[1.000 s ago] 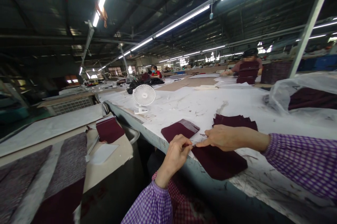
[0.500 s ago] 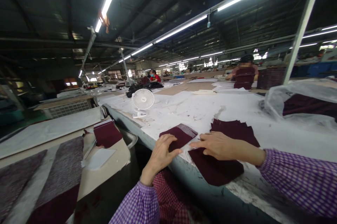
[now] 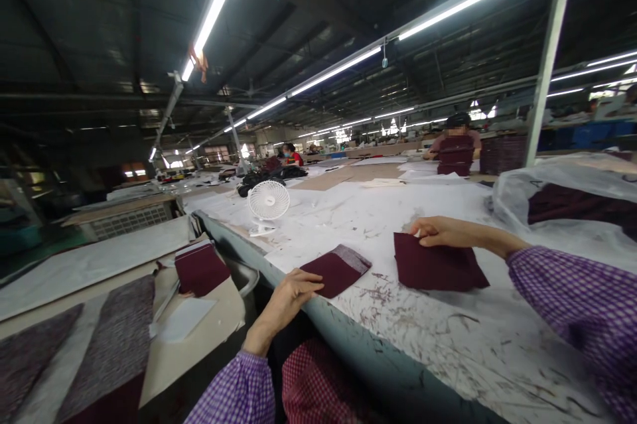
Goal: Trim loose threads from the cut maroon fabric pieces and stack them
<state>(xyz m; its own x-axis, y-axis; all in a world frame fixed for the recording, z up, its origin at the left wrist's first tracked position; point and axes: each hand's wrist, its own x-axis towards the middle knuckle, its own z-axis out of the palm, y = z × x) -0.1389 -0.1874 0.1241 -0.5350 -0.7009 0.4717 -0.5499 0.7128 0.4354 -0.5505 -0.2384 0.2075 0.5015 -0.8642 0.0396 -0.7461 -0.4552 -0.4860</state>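
My right hand (image 3: 445, 233) pinches the upper edge of a maroon fabric piece (image 3: 430, 268), held over the spot where the fanned maroon pieces lay, now mostly covered by it. My left hand (image 3: 291, 292) rests with its fingers stretched out on the near left corner of another maroon piece (image 3: 333, 271), which lies flat at the table edge. That piece has a greyish strip along its far right side. Both of my sleeves are purple checked cloth.
A small white fan (image 3: 269, 200) stands near the edge of the white-covered table (image 3: 358, 212). On the left, a cart board (image 3: 226, 304) carries maroon and grey fabric. At right lies a clear plastic bag (image 3: 512, 192) with maroon cloth. A co-worker (image 3: 455, 135) is across the table.
My right hand has moved the maroon piece from the near table edge to the far right, over the fanned pieces. My left hand has shifted slightly left and down.
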